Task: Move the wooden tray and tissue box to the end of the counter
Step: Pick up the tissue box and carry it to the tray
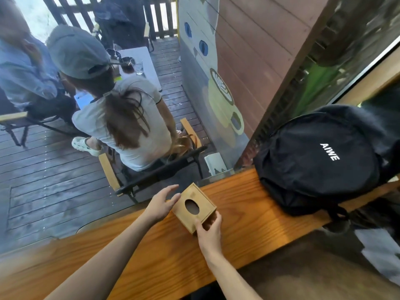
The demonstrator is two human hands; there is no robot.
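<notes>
Long wooden counter (249,215) under both forearms, running away past the right hand toward a window frame. Plank deck beyond the glass ahead of the left hand; seated people out there, not part of the job.

Black backpack (320,156) well beyond the right hand, farther along the counter, slumped across its full depth. Probably blocks the far end; likely needs shifting or working around.

Wooden tissue box (195,205) between the two hands, sitting on the counter near its window-side edge, turned at an angle, oval slot facing up. No tissue showing in the slot.

Right hand (208,229) clamped on the box's near corner: thumb on the top edge, fingers curled round the side and into the shadow beneath. Grip low, probably to get under the weight for a lift.

Left hand (162,202) open and wide at the far-left side of the box, fingers spread, thumb tip just at the top corner. Not closed on anything; contact uncertain. Reads as a steadying or catching posture for a two-handed carry.

Wooden tray not in view anywhere. Box seemingly at the start of its move.
</notes>
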